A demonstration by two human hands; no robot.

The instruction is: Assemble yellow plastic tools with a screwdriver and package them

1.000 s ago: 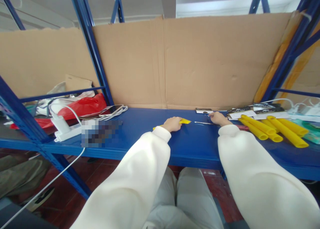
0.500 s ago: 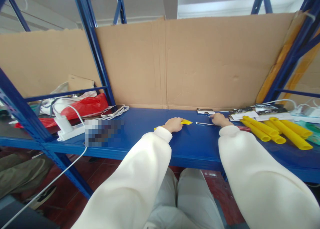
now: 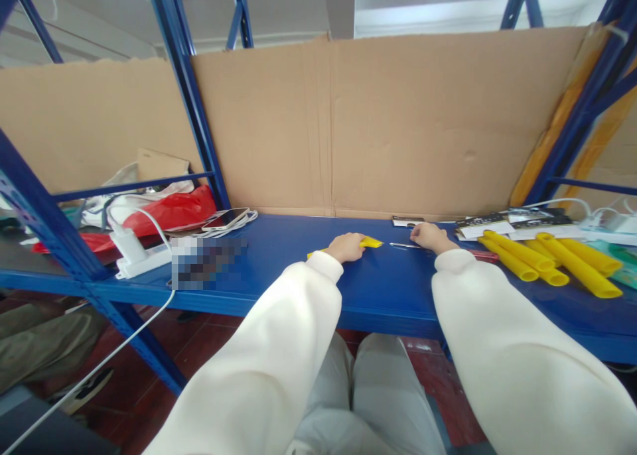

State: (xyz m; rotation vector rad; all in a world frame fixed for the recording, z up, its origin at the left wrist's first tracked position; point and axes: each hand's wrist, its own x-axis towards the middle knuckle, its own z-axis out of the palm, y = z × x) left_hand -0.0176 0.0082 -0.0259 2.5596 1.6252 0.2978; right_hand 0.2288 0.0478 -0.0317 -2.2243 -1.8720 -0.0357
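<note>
My left hand (image 3: 347,247) is closed around a yellow tube-like piece (image 3: 371,242) lying low over the blue shelf top. Its narrow, flattened end sticks out to the right, and a bit of yellow shows behind the wrist; the rest is hidden under the hand. To the right, my right hand (image 3: 430,237) has its fingers drawn together in a pinch near the surface. Whatever lies between the fingertips is too small to make out. A thin silver rod-like tool (image 3: 402,245) lies just left of and partly under that hand. A small black-and-white card (image 3: 408,221) is behind the fingertips.
Several yellow tubes (image 3: 580,266) lie at the right, before black-and-white packets (image 3: 485,226). A red object (image 3: 482,255) lies beside them. At left are a white power strip (image 3: 142,262), a red bag (image 3: 174,213) and a phone with cable (image 3: 226,219). Cardboard (image 3: 423,123) stands behind.
My right hand has shifted slightly left, and its fingers have come together from a pointing reach into a pinch. My left hand and the yellow piece have stayed put.
</note>
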